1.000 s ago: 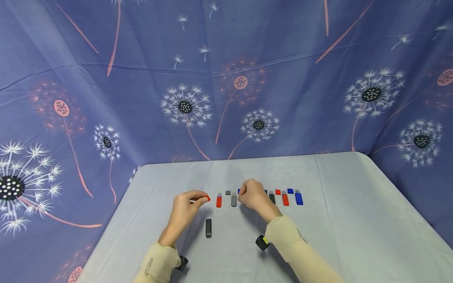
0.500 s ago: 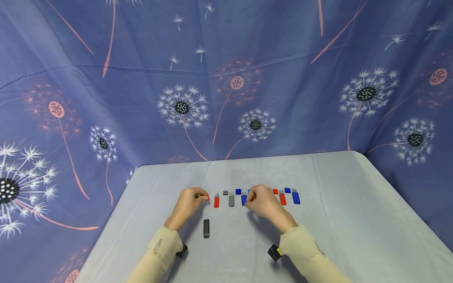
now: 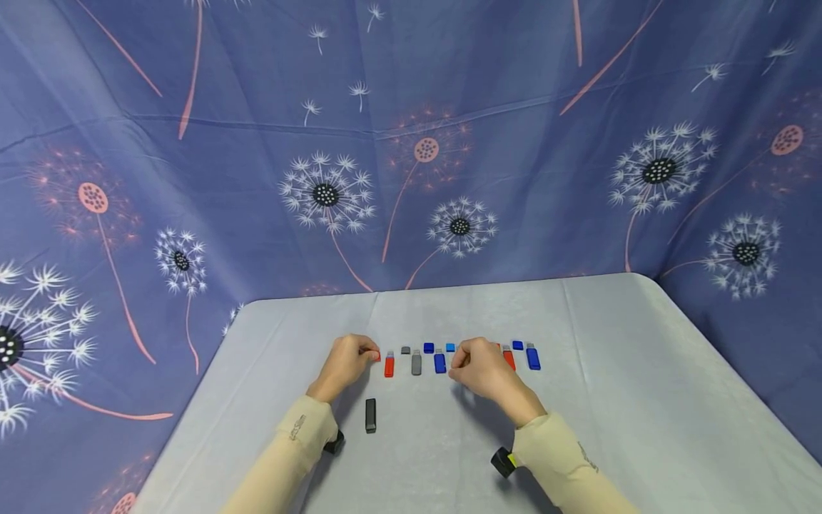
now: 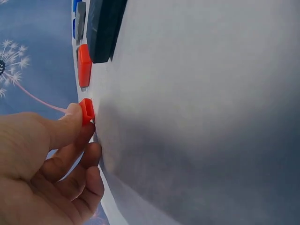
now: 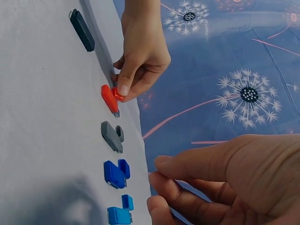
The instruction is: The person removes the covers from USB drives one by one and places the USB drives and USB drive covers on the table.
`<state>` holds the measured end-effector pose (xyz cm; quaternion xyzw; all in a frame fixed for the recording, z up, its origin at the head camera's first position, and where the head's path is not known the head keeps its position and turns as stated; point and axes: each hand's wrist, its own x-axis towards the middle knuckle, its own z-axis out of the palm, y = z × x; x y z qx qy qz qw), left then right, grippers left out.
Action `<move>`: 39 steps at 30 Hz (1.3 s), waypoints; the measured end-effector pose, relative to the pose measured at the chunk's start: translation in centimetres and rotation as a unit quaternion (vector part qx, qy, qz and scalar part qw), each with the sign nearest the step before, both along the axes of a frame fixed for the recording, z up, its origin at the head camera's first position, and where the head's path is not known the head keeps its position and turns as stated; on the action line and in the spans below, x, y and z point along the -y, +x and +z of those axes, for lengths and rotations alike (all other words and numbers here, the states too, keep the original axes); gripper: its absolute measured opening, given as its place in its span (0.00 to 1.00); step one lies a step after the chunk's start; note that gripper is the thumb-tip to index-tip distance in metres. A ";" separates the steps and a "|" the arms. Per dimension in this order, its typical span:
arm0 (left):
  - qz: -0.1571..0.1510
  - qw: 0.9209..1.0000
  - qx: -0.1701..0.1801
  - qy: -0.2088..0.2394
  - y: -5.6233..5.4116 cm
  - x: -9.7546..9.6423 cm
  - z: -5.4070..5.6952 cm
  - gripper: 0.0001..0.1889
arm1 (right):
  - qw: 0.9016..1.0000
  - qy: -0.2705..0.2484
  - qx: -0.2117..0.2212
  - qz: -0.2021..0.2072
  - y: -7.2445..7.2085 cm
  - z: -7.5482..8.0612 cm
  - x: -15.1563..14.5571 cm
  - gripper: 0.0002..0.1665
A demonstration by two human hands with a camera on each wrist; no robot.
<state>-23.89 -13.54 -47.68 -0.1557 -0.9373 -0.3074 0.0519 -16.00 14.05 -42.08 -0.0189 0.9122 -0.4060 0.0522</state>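
Observation:
My left hand (image 3: pixel 347 365) pinches a small red USB stick cap (image 4: pixel 87 111) between thumb and fingertips, low at the table. In the left wrist view the cap's hollow end faces the camera. Just right of it lies a red USB stick (image 3: pixel 389 365) with its metal plug bare. My right hand (image 3: pixel 483 368) hovers with thumb and index tip close together and nothing visible between them. Beneath and beside it are a dark blue USB stick (image 3: pixel 439 363), a light blue USB stick (image 5: pixel 119 216) and its light blue cap (image 3: pixel 450 348); the hand hides others in the head view.
A grey USB stick (image 3: pixel 416 364) and its cap (image 3: pixel 405 350) lie in the row. Farther right are another red stick (image 3: pixel 509 358) and a blue stick (image 3: pixel 533 357). A black stick-shaped thing (image 3: pixel 370 415) lies nearer on the pale tabletop (image 3: pixel 424 457). Patterned cloth (image 3: pixel 411 214) hangs behind.
The left hand has brought the red cap closer to the red stick and lower. The right hand has moved right, uncovering the dark blue stick and its cap.

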 end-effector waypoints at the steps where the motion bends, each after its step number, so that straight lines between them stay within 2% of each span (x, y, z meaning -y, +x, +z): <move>1: 0.001 1.000 0.002 -0.001 -0.1 -0.1 0.1 0.04 | 1.000 0.000 -0.001 0.000 0.0 0.0 0.0 0.11; 8: 0.004 1.000 0.019 -0.010 -0.5 -0.4 0.4 0.05 | 1.000 -0.002 -0.006 0.004 0.0 0.1 0.1 0.11; 16: -0.005 1.000 0.008 -0.005 -0.9 -0.4 0.1 0.04 | 1.000 -0.007 -0.011 0.010 0.3 0.2 0.3 0.12; 21: -0.015 1.000 0.002 0.007 -0.5 -0.1 0.0 0.04 | 1.000 -0.015 -0.010 0.008 0.7 0.3 0.2 0.11; 26: -0.014 1.000 -0.005 0.000 0.5 0.5 0.0 0.06 | 0.999 -0.022 -0.009 0.022 1.5 0.1 -0.3 0.05; 29: -0.013 1.000 -0.008 -0.010 1.4 1.0 0.1 0.07 | 0.999 -0.020 -0.016 0.035 2.0 -0.1 -0.7 0.06; 34: -0.011 1.000 -0.014 -0.023 3.4 1.6 0.5 0.07 | 0.998 -0.007 -0.026 0.055 2.8 -0.4 -1.9 0.12; 39: -0.026 0.999 -0.017 -0.040 5.7 2.0 0.7 0.06 | 0.997 0.013 -0.027 0.065 3.5 -0.3 -3.3 0.18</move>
